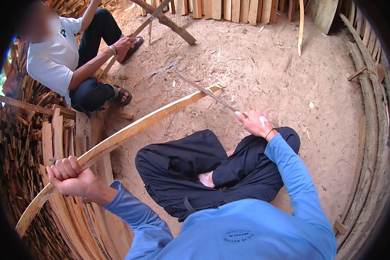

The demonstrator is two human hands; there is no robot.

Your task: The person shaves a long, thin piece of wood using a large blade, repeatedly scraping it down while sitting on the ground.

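Note:
My left hand [71,175] is closed around a long, pale wooden slat [143,123], which slants up and away to the right. Its near end runs past my fist to the lower left. In my right hand [256,123], above my right knee, is the handle of a long, dark-bladed knife [194,83]. The blade points up and to the left. Near the slat's far end, blade and wood cross in view; whether they touch I cannot tell. My folded legs, in dark trousers, are below the slat and knife.
At the upper left, a person in a white shirt [52,60] crouches with a long tool in hand, beside a propped wooden pole [177,28]. Stacked wood strips [69,212] fill the left. Upright boards [234,9] line the back, and long poles [375,108] the right. Shavings litter the dirt floor.

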